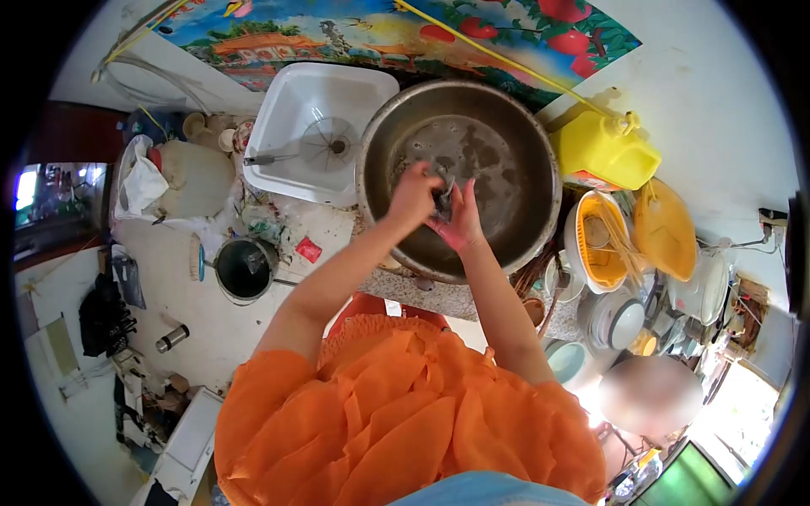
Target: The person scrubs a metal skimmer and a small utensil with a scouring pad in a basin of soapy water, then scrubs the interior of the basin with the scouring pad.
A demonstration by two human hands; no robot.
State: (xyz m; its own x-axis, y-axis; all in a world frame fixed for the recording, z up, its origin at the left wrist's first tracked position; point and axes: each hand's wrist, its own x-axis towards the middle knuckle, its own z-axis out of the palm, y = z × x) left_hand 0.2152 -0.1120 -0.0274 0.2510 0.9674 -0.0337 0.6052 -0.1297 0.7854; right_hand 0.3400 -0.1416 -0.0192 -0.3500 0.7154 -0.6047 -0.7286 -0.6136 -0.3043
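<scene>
Both my hands are over a large round metal basin [540, 211] that holds murky grey-brown water [498, 190] with patches of foam. Between them is a small dark grey, wet-looking thing [443, 201], whose kind I cannot make out. My left hand [412, 198] grips it from the left with curled fingers. From the lower right, my right hand [461, 221] holds the same thing, with thumb and fingertips pointing up around it. Part of the thing is hidden by the fingers.
Left of the basin stands a white square tub [274, 126] with a wire skimmer [329, 145] inside. To the right are a yellow jug [607, 152], an orange-lined basket [595, 240] and an orange scoop [665, 229]. A dark bucket [245, 270] sits at lower left.
</scene>
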